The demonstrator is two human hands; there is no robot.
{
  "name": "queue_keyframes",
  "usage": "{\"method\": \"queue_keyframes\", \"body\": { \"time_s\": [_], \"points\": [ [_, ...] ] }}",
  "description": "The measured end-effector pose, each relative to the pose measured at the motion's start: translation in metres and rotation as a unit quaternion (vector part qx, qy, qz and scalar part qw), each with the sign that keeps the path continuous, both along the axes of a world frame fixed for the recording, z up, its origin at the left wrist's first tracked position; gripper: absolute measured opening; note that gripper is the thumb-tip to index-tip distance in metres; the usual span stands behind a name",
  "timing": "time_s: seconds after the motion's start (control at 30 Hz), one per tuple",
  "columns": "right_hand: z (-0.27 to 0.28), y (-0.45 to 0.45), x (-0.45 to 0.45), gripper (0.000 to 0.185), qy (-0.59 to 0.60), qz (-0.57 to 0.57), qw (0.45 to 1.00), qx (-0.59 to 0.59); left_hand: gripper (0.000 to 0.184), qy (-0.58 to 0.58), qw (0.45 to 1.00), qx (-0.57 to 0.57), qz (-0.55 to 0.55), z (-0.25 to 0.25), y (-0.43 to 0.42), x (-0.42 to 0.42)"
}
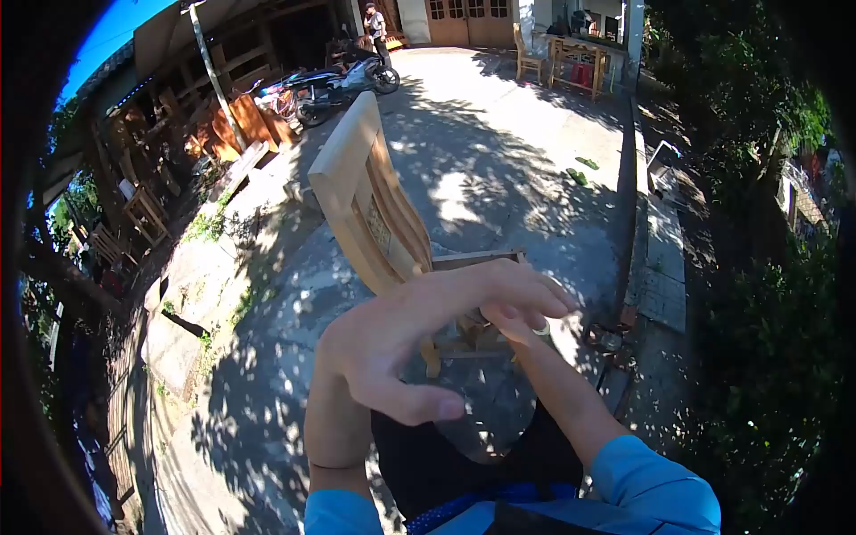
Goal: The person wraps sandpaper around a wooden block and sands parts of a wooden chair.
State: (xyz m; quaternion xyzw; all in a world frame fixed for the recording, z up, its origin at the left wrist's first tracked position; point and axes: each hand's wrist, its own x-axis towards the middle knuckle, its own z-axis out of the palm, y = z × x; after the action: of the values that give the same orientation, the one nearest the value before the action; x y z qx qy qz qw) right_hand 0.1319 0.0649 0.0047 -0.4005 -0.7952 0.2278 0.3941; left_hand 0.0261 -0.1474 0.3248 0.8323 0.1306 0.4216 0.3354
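Observation:
A pale wooden chair (343, 183) stands in front of me, its tall carved back on the left and its seat frame low on the right. My left hand (419, 334) is raised over the near side of the chair, thumb apart from the stretched fingers, and nothing shows in it. Behind its fingertips is my right hand (517, 325), with a ring on one finger. Most of the right hand's fingers are hidden, so what it holds or touches cannot be made out.
Motorbikes (334, 89) and a standing person (375, 34) are at the back left, near leaning wooden boards (254, 125). Another wooden chair (528, 58) and a table (580, 67) stand at the back right. A low kerb (635, 205) runs along the right.

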Motion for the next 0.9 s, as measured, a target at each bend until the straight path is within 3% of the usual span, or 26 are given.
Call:
{"method": "queue_keyframes", "body": {
  "time_s": [0.07, 0.1, 0.13, 0.2, 0.3, 0.37, 0.6, 0.67, 0.8, 0.9],
  "points": [
    [0.017, -0.014, 0.005, 0.028, 0.021, 0.040, 0.999, -0.025, 0.074, 0.171, 0.968, -0.129, 0.134, -0.049, 0.028, -0.024],
    [0.014, -0.012, 0.003, 0.028, 0.023, 0.025, 0.999, -0.033, 0.083, 0.253, 0.917, -0.215, 0.220, -0.073, 0.041, -0.026],
    [0.007, -0.007, -0.001, 0.028, 0.024, 0.010, 0.999, -0.042, 0.093, 0.379, 0.832, -0.228, 0.334, -0.114, 0.060, -0.032],
    [-0.005, 0.002, -0.006, 0.029, 0.031, -0.020, 0.999, -0.023, 0.109, 0.496, 0.700, -0.150, 0.492, -0.209, 0.088, -0.038],
    [-0.012, 0.001, -0.005, 0.032, 0.043, -0.049, 0.998, 0.019, 0.124, 0.332, 0.738, -0.103, 0.579, -0.292, 0.108, -0.028],
    [-0.002, -0.008, -0.001, 0.033, 0.048, -0.047, 0.998, -0.003, 0.127, 0.277, 0.766, -0.129, 0.565, -0.333, 0.126, -0.027],
    [0.004, -0.008, -0.001, 0.033, 0.053, -0.073, 0.996, -0.010, 0.111, 0.188, 0.791, -0.210, 0.543, -0.338, 0.135, -0.012],
    [0.003, -0.009, -0.001, 0.030, 0.069, -0.050, 0.996, -0.002, 0.108, 0.172, 0.820, -0.197, 0.510, -0.369, 0.151, -0.021],
    [0.008, -0.021, 0.013, 0.029, 0.106, 0.060, 0.990, 0.077, 0.103, 0.192, 0.844, -0.231, 0.444, -0.373, 0.162, -0.035],
    [0.003, -0.035, 0.043, 0.035, -0.058, 0.167, 0.971, 0.158, 0.095, 0.199, 0.849, -0.186, 0.453, -0.393, 0.169, -0.039]
  ]
}}
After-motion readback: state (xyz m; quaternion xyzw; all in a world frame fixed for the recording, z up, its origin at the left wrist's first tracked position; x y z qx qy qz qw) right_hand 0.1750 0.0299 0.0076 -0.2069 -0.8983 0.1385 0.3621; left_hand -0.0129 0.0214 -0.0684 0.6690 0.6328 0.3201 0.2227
